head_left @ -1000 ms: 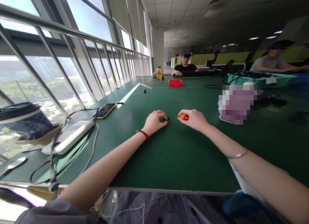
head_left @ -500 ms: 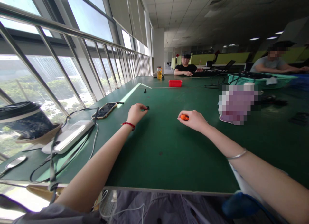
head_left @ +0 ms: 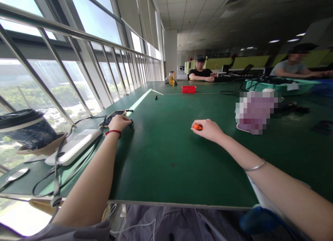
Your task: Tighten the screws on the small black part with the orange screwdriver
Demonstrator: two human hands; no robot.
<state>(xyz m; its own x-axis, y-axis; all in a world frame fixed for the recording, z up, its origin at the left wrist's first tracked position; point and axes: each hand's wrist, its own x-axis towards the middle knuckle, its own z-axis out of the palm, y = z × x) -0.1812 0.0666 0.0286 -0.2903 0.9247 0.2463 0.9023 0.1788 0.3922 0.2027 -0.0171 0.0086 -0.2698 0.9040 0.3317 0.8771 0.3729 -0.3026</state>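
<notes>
Two bare hands over one green table (head_left: 161,168), and they're pretty far apart. Left hand (head_left: 119,122) has its fingertips pinched on one tiny black bit (head_left: 131,122), just beside the phone (head_left: 111,116). Right hand (head_left: 209,130) is curled around one orange-and-black tool (head_left: 198,127), out near the middle of the table.

Rest of the count: one loose black piece (head_left: 156,97) further up the table, one red box (head_left: 188,89), one jar with something yellow-orange in it (head_left: 171,78), one teal basket (head_left: 283,87), one lidded cup (head_left: 27,131), one white slab-shaped device (head_left: 74,147) with cables running over and around it. One red bracelet (head_left: 113,132) on the left wrist, one silver bangle (head_left: 256,166) on the right forearm. Two other people: one in black (head_left: 200,74) at the far end, one in grey (head_left: 287,67) on the right.

Now the murky stuff. The black bit is mostly covered by fingers, so no clue about its shape. Most of the orange tool is inside the fist. The left hand blocks part of the phone. A pinkish thing (head_left: 256,112) is pixelated out, the dark clutter behind it is a blur, and a blue basket (head_left: 325,87) gets cut off at the right edge.
</notes>
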